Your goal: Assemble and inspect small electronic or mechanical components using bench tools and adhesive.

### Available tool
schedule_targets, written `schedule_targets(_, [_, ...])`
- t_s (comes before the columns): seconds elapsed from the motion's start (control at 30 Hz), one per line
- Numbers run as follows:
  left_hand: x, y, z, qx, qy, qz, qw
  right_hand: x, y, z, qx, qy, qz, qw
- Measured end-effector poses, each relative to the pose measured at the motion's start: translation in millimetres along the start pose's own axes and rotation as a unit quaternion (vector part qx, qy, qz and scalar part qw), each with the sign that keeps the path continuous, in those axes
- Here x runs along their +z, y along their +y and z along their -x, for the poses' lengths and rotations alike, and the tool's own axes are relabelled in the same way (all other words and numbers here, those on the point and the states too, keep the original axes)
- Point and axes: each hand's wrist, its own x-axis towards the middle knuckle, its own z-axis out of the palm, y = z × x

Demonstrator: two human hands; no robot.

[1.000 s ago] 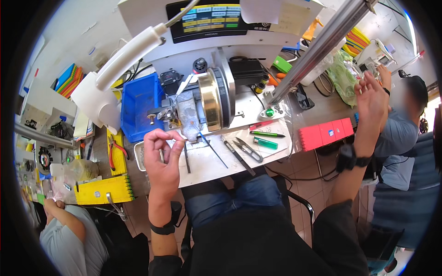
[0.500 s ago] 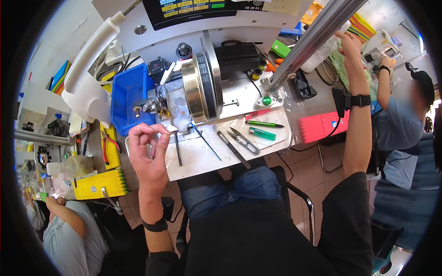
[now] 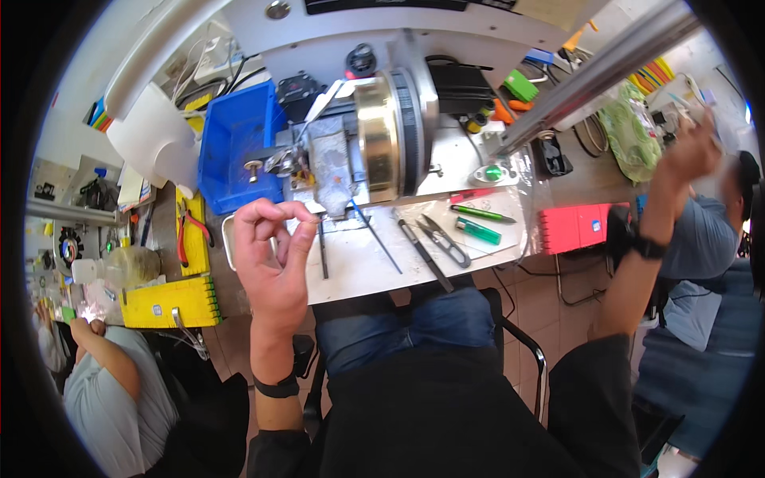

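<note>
My left hand (image 3: 272, 256) is raised in front of the bench, thumb and forefinger pinched into a ring; nothing visible sits between them. It hovers just left of a white work plate (image 3: 358, 267) and below a winding machine with a brass-coloured drum (image 3: 381, 135). My right hand (image 3: 687, 155) is lifted high at the far right, blurred, near a green bag (image 3: 629, 131); whether it holds anything does not show. On the plate lie snips (image 3: 443, 239), a green pen (image 3: 482, 213) and a green lighter (image 3: 478, 231).
A blue bin (image 3: 235, 147) stands left of the machine. Red-handled pliers (image 3: 191, 233) and a yellow box (image 3: 171, 303) lie at the left. A red box (image 3: 578, 227) sits right of the plate. A metal rail (image 3: 594, 70) slants overhead. Other people sit at lower left (image 3: 103, 390) and right (image 3: 705, 239).
My right hand has swung up and out to the far right. My left hand has kept its pinch in front of the machine. The view has drawn nearer to the bench.
</note>
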Motion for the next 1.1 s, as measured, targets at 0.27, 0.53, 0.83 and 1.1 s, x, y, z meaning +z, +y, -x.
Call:
schedule_targets(0.27, [5, -7, 2, -0.024, 0.016, 0.045, 0.999, -183, -185, 8, 0.541, -0.232, -0.698, 0.408])
schedule_targets(0.53, [-3, -17, 4, 0.010, -0.018, 0.039, 0.999, -202, -291, 55, 0.439, -0.374, -0.720, 0.386])
schedule_targets(0.83, [0, -14, 2, -0.015, 0.021, 0.099, 0.995, -184, -331, 68, 0.343, -0.323, -0.721, 0.508])
schedule_targets(1.1, [-5, -20, 2, 0.018, -0.016, 0.064, 0.998, -185, -335, 66, 0.401, -0.322, -0.677, 0.527])
